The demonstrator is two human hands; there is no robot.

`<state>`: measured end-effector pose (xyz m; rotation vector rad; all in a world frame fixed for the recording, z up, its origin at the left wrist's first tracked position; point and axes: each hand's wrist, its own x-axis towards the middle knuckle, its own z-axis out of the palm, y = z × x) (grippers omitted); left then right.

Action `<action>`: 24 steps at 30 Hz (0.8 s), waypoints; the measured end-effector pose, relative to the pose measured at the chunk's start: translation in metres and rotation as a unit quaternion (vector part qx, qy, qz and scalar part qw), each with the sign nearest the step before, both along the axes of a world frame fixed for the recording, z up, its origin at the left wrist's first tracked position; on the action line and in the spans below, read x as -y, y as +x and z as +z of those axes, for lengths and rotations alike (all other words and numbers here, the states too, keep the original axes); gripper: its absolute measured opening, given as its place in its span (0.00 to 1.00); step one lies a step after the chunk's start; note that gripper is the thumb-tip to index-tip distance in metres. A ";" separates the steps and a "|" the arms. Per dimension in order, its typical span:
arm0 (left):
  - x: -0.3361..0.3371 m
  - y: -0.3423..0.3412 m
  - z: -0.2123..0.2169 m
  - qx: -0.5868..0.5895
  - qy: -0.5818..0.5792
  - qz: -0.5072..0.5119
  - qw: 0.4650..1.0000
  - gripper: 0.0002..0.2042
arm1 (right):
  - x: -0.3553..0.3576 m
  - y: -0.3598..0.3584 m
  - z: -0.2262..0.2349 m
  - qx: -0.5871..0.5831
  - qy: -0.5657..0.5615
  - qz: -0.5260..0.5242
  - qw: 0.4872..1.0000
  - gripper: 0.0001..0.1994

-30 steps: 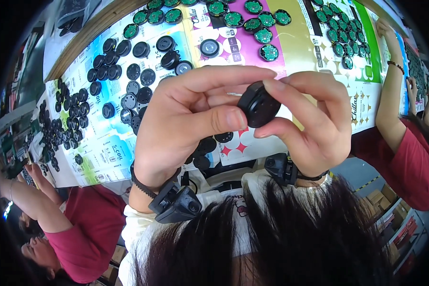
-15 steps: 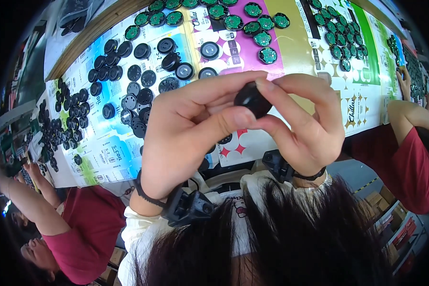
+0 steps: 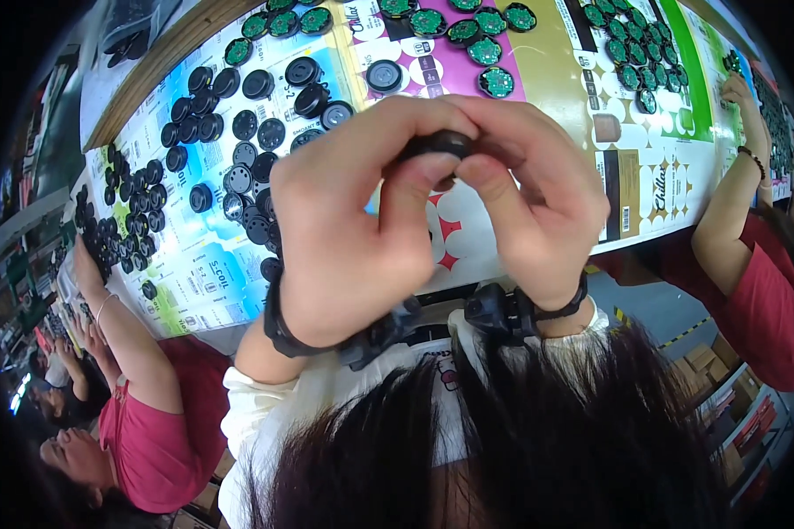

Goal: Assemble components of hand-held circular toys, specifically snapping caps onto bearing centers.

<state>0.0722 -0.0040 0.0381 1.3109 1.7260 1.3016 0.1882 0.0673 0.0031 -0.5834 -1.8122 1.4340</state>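
At the far left a co-worker in a red shirt [image 3: 154, 432] sits at the long desk [image 3: 538, 115], one arm reaching up to its edge. The desk is covered with printed sheets in blue, pink, gold and green. On the blue sheet lie many loose black round caps [image 3: 238, 141], some scattered, some in rows. Further along, on the pink and green sheets, sit round green circuit boards [image 3: 468, 22] in loose groups.

In the middle, raised in front of the desk, the left hand [image 3: 353, 229] and the right hand [image 3: 538, 194] meet fingertip to fingertip. Between them is a small black round part [image 3: 441, 145], mostly hidden: only its dark upper edge shows above the left thumb and under the right fingers. Both hands are closed on it, pinching it from either side, well above the desk. Each wrist wears a black band with a small black device. Dark hair fills the lower edge.

At the right another person in red [image 3: 767, 291] reaches an arm onto the desk near more green boards.
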 end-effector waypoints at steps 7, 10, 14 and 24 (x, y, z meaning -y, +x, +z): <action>-0.049 -0.073 -0.041 -0.411 0.015 -0.059 0.910 0.12 | 0.018 0.014 -0.029 0.169 0.094 0.051 0.980 0.19; -0.054 -0.087 -0.061 -0.477 0.031 -0.046 0.877 0.13 | 0.026 0.014 -0.041 0.213 0.162 0.201 0.942 0.18; -0.048 -0.082 -0.071 -0.518 0.038 -0.058 0.852 0.13 | 0.028 0.014 -0.050 0.227 0.269 0.218 0.910 0.19; -0.103 -0.064 -0.060 -0.462 0.050 -0.066 0.883 0.12 | 0.020 0.015 -0.052 0.200 0.217 0.164 0.941 0.14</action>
